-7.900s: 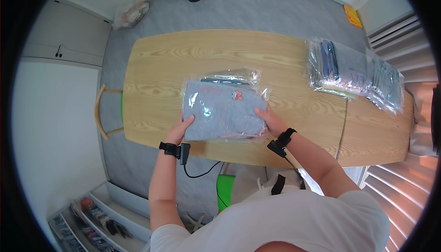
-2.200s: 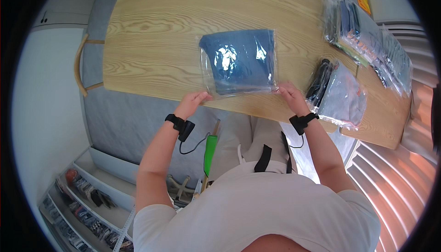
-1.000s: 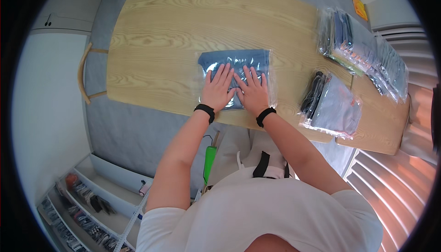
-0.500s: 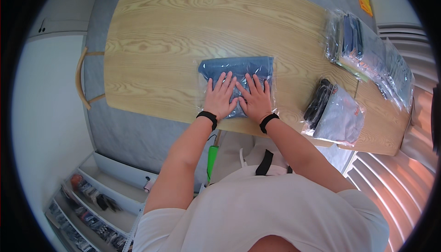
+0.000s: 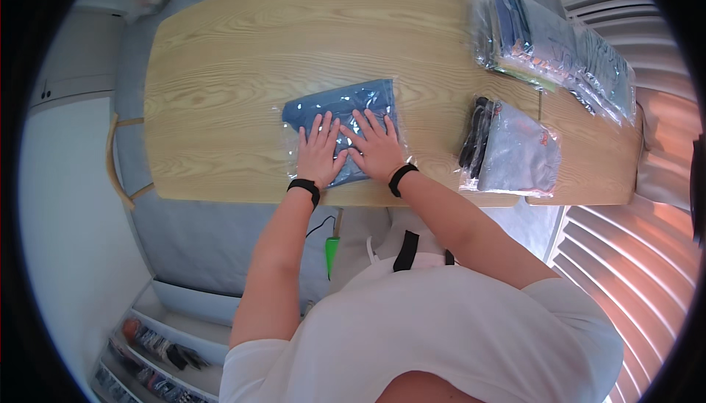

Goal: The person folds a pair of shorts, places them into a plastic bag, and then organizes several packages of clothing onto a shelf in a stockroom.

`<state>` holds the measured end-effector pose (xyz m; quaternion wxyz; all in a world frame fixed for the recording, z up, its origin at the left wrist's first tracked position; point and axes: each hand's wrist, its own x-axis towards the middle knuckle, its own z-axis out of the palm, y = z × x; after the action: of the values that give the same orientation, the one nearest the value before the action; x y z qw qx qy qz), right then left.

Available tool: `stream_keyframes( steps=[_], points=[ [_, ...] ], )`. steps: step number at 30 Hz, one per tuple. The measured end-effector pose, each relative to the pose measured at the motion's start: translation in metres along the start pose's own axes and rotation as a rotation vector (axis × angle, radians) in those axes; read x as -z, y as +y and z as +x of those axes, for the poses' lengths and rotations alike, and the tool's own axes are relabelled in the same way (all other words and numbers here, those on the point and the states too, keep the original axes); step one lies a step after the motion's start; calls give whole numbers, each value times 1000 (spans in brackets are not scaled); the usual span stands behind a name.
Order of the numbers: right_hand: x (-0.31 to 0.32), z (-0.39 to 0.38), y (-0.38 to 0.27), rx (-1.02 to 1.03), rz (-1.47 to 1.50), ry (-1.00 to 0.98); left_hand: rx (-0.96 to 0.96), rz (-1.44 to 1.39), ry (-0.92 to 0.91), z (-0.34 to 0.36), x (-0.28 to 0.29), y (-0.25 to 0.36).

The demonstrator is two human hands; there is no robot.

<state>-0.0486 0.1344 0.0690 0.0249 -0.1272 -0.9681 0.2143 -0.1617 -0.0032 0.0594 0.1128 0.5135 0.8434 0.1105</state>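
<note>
A folded blue garment in a clear plastic bag lies near the front edge of the wooden table. My left hand rests palm down on it, fingers spread apart. My right hand lies flat beside it on the same bag, also with fingers apart. Glare on the plastic and both hands hide parts of the garment. To the right lies a small pile of bagged grey and dark garments.
A longer pile of bagged clothes lies at the back right of the table. A wooden chair stands at the left. Shelves with small packed items are at lower left, and pleated curtains at right.
The grey package I held earlier now lies at the right. My hands have gone from the blue bag's near corners to flat on top, and the bag now sits slightly askew.
</note>
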Motion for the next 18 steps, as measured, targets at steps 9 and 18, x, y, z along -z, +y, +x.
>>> stream_keyframes(
  steps=[9,18],
  points=[
    [24,-55,12,194,-7,38,-235,7,51,-56,27,24],
    [8,-81,33,40,110,37,-65,20,53,-77,-3,17]
  ],
)
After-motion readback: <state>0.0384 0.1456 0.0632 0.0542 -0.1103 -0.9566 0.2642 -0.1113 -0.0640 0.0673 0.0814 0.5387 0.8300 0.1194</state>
